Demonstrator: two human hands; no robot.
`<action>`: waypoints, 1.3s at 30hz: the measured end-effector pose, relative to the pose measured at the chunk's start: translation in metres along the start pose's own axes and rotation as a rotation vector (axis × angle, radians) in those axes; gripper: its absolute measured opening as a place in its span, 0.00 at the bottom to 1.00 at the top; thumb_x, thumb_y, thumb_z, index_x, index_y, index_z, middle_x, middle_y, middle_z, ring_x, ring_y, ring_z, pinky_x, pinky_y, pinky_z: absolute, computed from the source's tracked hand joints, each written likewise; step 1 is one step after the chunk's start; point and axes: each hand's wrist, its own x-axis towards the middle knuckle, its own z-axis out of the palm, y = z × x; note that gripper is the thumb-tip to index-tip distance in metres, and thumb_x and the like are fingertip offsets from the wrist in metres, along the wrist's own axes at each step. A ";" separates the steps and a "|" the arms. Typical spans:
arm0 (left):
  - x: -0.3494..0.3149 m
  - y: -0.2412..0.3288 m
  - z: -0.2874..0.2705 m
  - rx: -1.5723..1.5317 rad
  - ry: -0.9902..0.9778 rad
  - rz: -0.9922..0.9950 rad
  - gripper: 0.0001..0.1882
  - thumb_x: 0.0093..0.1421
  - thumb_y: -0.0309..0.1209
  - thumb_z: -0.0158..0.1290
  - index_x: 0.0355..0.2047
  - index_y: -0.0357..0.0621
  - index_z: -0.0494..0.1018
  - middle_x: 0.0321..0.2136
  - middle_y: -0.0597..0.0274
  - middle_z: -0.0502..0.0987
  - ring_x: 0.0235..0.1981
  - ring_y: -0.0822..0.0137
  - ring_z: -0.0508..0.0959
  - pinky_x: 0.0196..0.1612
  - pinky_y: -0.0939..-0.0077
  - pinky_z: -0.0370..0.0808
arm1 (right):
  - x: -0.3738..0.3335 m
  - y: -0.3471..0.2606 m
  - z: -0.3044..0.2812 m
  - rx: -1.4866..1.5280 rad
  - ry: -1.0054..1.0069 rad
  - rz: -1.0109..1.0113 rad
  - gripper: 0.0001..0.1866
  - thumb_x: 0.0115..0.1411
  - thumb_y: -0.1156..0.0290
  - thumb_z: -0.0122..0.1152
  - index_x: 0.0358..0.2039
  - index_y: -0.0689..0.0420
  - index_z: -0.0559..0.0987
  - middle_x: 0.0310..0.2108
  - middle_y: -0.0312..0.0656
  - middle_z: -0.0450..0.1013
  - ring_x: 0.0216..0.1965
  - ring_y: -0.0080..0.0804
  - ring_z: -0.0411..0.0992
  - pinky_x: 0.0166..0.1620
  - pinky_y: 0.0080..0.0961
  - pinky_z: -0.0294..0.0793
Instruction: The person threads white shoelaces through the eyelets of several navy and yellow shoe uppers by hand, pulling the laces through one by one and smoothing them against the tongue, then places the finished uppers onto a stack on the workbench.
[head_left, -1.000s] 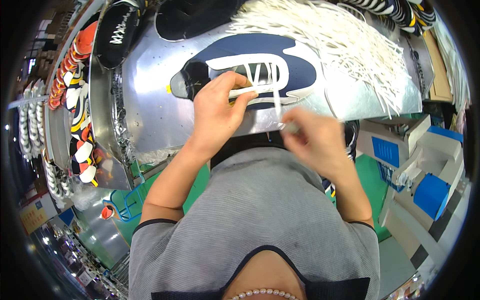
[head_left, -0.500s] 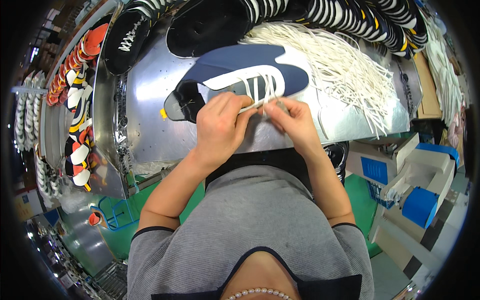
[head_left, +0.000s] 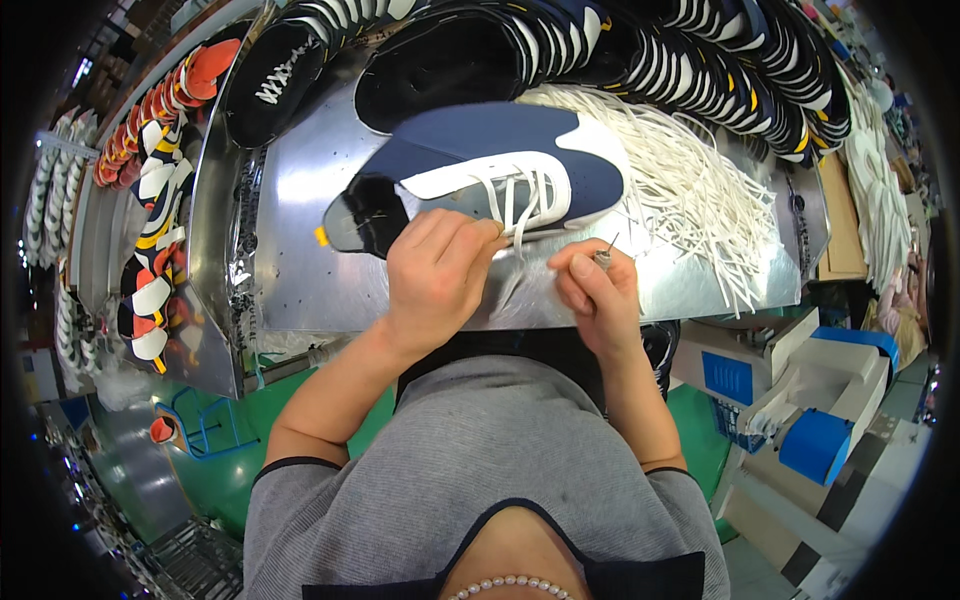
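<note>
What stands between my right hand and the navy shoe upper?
Nothing visible blocks it: the right hand, holding a small metal tool, is apart from the navy shoe upper, with metal table showing between. A white lace hangs to the left.

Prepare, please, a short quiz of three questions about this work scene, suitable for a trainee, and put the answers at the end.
1. Which hand holds the small metal tool with the thin pointed tip?
2. True or false: the pile of loose white laces lies to the left of the navy shoe upper.
3. Choose one. The fingertips of the left hand are touching:
A) the pile of loose white laces
B) the navy shoe upper
C) the small metal tool

Key:
1. The right hand.
2. False; it lies to the right.
3. B
</note>
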 end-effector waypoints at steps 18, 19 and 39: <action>0.044 0.016 -0.014 -0.129 0.046 0.170 0.14 0.48 0.15 0.62 0.35 0.39 0.75 0.26 0.55 0.74 0.26 0.54 0.75 0.29 0.66 0.72 | 0.034 0.009 0.034 0.837 -0.749 0.095 0.23 0.68 0.53 0.55 0.49 0.61 0.68 0.15 0.29 0.59 0.14 0.16 0.53 0.18 0.15 0.51; 0.042 0.014 -0.014 -0.133 0.039 0.163 0.14 0.48 0.15 0.62 0.35 0.39 0.75 0.26 0.55 0.74 0.26 0.54 0.75 0.29 0.66 0.72 | 0.028 0.009 0.035 0.843 -0.739 0.097 0.23 0.68 0.53 0.55 0.49 0.61 0.68 0.15 0.29 0.59 0.14 0.16 0.53 0.18 0.15 0.51; 0.003 -0.025 0.033 0.023 -0.583 -0.186 0.14 0.61 0.29 0.57 0.46 0.39 0.78 0.29 0.53 0.72 0.32 0.52 0.75 0.37 0.61 0.71 | 0.020 0.016 -0.026 -0.815 0.291 -0.216 0.07 0.60 0.75 0.66 0.38 0.62 0.82 0.30 0.37 0.78 0.29 0.20 0.72 0.34 0.19 0.71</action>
